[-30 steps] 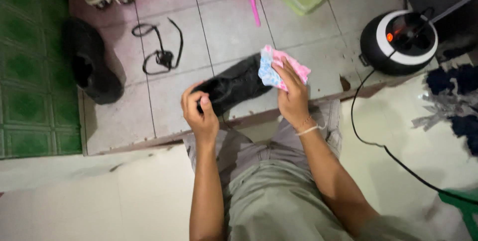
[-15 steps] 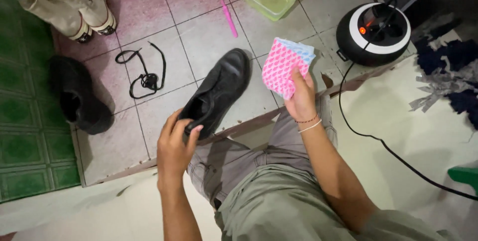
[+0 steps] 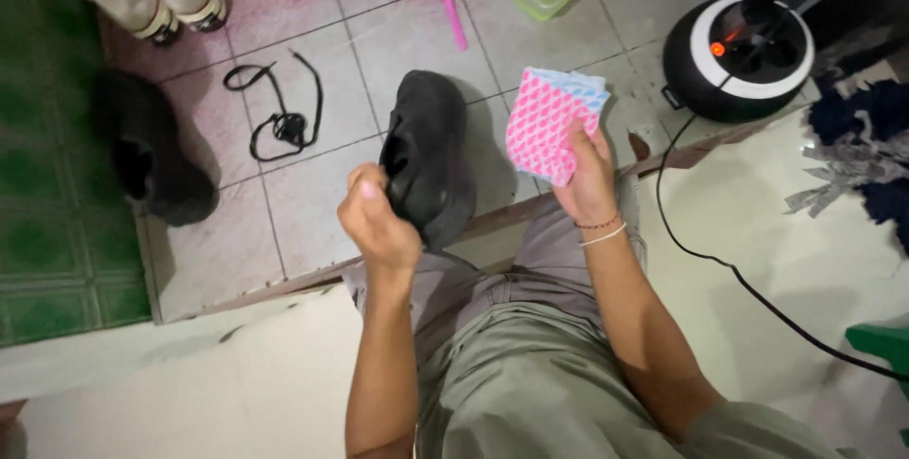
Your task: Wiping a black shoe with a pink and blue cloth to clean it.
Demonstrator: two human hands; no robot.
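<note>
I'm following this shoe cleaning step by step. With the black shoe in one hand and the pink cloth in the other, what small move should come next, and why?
Probably bring the pink cloth back onto the black shoe. The right hand holds the folded cloth up beside the shoe, not touching it, while the left hand grips the shoe at its opening, upper facing the camera.

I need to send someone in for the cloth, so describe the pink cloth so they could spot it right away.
Start from the round black and white appliance on the tiled floor; just left of it the right hand holds up the pink cloth. The left hand grips a black shoe beside it. It is the only folded, pink-patterned piece with a blue layer behind.
</note>
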